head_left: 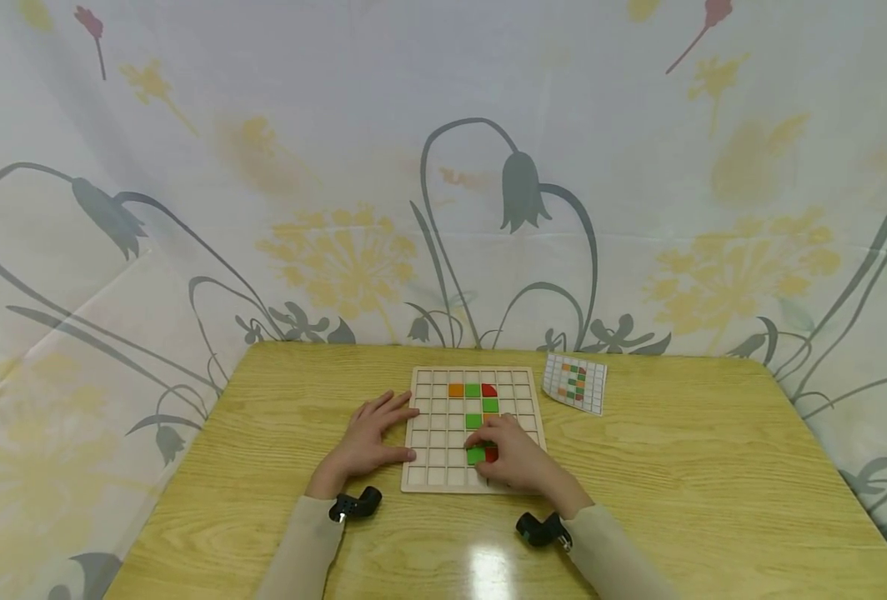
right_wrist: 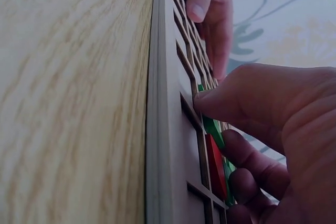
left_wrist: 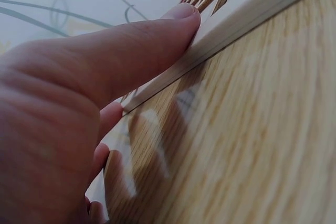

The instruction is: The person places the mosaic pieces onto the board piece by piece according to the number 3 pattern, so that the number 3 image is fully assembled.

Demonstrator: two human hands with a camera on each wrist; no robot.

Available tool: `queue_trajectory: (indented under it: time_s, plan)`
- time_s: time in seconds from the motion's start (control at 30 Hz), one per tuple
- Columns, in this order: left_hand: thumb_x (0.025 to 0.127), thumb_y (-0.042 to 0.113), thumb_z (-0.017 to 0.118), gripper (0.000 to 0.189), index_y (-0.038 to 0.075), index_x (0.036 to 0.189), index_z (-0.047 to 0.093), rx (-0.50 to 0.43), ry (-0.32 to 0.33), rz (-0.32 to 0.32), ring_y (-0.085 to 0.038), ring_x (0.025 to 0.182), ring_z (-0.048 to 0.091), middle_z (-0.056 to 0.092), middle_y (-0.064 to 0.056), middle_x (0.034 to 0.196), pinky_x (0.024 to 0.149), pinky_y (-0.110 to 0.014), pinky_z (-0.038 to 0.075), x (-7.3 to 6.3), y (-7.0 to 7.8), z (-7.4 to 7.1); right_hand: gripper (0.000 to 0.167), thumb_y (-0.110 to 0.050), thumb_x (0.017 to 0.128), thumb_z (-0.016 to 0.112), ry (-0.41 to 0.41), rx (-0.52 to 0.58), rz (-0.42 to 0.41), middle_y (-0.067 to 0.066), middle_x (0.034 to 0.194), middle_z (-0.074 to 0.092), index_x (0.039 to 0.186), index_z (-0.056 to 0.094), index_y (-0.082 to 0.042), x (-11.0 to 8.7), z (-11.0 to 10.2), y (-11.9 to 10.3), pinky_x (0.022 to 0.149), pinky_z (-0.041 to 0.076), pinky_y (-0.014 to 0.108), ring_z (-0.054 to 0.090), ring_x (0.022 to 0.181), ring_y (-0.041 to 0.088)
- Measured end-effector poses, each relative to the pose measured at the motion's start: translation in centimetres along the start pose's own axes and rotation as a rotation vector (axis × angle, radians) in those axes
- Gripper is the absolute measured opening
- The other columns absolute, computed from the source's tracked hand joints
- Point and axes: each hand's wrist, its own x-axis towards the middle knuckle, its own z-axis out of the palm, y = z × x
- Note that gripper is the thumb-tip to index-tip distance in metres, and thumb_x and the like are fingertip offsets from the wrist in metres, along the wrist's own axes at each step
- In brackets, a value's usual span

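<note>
A wooden grid board point(head_left: 443, 488) lies flat on the table. My left hand point(head_left: 368, 436) rests at its left edge, fingers spread and thumb touching the rim. Over the board's lower middle, my right hand point(head_left: 518, 457) pinches a green square tile point(head_left: 476, 457) between thumb and forefinger, at its cell. Just right of that tile is a red tile point(right_wrist: 215, 163), partly covered by the hand in the head view. Higher up sit an orange tile point(head_left: 455, 390), a green tile point(head_left: 473, 390) and a red rounded tile point(head_left: 489, 390) in a row. Further tiles below are partly hidden by my right hand.
A slightly curled paper card point(head_left: 574, 383) printed with a coloured grid pattern lies right of the board's upper corner. The wood-grain table point(head_left: 684, 467) extends on both sides. Behind it hangs a flower-patterned cloth point(head_left: 473, 275).
</note>
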Motion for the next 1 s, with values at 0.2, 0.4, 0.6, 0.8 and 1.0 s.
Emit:
queue_trajectory:
  time_s: [0.2,0.4,0.6,0.8,1.0]
  plan:
    - [0.085,0.038,0.077,0.066,0.011,0.142,0.057,-0.006,-0.001,0.008,-0.038,0.149,0.017,0.032,-0.009,0.16,0.113,-0.064,0.008,-0.07,0.25,-0.09,0.023,-0.008,0.085,0.071,-0.003,0.012,-0.017,-0.003,0.111,0.056,0.106,0.072,-0.018,-0.24,-0.26,0.38,0.085,0.042,0.042,0.045,0.1,0.02]
    - [0.086,0.037,0.077,0.066,0.01,0.142,0.057,-0.016,-0.002,0.012,-0.039,0.148,0.017,0.032,-0.011,0.16,0.113,-0.064,0.007,-0.17,0.4,-0.14,0.017,-0.007,0.086,0.069,0.003,0.01,-0.031,-0.006,0.104,0.054,0.098,0.073,-0.018,-0.38,-0.43,0.57,0.085,0.043,0.04,0.046,0.099,0.019]
    - [0.086,0.038,0.077,0.065,0.01,0.142,0.057,-0.016,0.008,0.026,-0.04,0.148,0.018,0.032,-0.011,0.16,0.112,-0.065,0.008,-0.1,0.1,0.01,0.015,-0.006,0.086,0.069,0.006,0.008,-0.036,-0.008,0.097,0.052,0.096,0.074,-0.017,-0.33,-0.47,0.58,0.082,0.041,0.037,0.044,0.093,0.017]
    - [0.086,0.04,0.077,0.066,0.012,0.142,0.057,-0.012,0.011,0.021,-0.038,0.148,0.018,0.032,-0.01,0.16,0.113,-0.064,0.009,0.01,-0.17,0.16,0.016,-0.007,0.085,0.069,0.008,0.015,-0.031,-0.007,0.099,0.053,0.096,0.074,-0.018,-0.34,-0.5,0.66,0.081,0.041,0.037,0.043,0.094,0.018]
    - [0.085,0.04,0.078,0.066,0.013,0.142,0.058,-0.017,0.001,-0.005,-0.037,0.149,0.017,0.032,-0.007,0.16,0.113,-0.063,0.007,0.03,-0.08,0.11,0.016,-0.009,0.085,0.07,0.013,0.017,-0.028,-0.007,0.101,0.054,0.097,0.074,-0.018,-0.35,-0.29,0.83,0.081,0.041,0.036,0.044,0.095,0.017]
